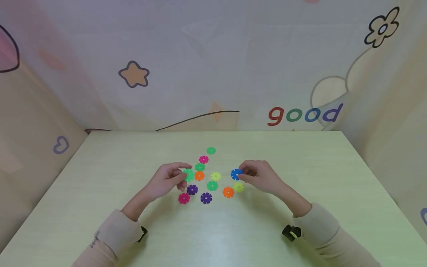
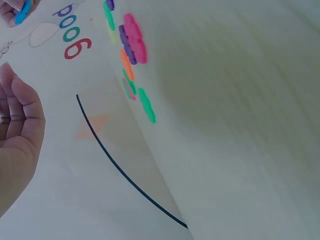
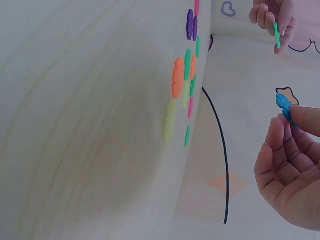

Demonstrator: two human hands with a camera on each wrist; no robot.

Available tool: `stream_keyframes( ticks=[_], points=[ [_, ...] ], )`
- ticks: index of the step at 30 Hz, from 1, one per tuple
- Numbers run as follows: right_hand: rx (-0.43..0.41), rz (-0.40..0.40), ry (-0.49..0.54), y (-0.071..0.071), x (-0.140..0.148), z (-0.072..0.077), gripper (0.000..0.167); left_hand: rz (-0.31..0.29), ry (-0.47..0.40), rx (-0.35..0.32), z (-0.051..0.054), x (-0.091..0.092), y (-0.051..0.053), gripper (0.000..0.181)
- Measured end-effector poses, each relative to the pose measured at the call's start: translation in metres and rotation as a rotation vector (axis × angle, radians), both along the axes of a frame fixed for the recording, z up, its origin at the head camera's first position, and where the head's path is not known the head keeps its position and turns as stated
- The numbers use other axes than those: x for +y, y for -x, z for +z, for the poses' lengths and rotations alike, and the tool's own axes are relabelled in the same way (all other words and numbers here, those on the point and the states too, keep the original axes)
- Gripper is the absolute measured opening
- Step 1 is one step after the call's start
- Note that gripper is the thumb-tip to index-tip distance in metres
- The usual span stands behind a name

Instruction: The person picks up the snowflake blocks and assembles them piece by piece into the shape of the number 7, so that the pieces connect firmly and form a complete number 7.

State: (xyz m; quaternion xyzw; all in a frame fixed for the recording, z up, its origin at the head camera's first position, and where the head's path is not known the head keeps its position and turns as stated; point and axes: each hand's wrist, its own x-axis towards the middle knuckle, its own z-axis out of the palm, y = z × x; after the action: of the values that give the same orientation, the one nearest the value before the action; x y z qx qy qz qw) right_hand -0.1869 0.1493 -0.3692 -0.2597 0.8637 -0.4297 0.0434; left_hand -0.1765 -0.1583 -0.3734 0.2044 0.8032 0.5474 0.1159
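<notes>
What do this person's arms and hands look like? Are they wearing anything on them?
The left hand and right hand are human and ungloved. Both forearms wear pale beige long sleeves: the left sleeve carries small dark lettering, too small to read. A small black item shows beside each cuff; what it is isn't clear.

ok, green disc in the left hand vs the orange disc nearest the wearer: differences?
Pose: the left hand pinches the green disc above the table; the orange disc lies flat on it.
View: fingers hide part of the green disc; no hand covers the orange disc.
Shared: both are thin, round and notched at the rim.
</notes>
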Motion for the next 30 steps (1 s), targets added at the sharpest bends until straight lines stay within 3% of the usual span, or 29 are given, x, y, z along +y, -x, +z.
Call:
stream_keyframes(
  ticks=[11, 21, 30],
  points=[
    [0.077, -0.006, 0.040, -0.010, -0.013, 0.008, 0.009, 0.018, -0.116, 0.001, 0.014, 0.014, -0.008, 0.033],
    [0.119, 0.007, 0.105, -0.018, -0.023, 0.016, 0.007, 0.009, -0.162, -0.005, 0.021, 0.025, -0.014, 0.034],
    [0.131, 0.005, 0.154, -0.019, -0.032, 0.016, 0.006, -0.041, -0.209, -0.036, 0.025, 0.032, -0.018, 0.042]
  ],
)
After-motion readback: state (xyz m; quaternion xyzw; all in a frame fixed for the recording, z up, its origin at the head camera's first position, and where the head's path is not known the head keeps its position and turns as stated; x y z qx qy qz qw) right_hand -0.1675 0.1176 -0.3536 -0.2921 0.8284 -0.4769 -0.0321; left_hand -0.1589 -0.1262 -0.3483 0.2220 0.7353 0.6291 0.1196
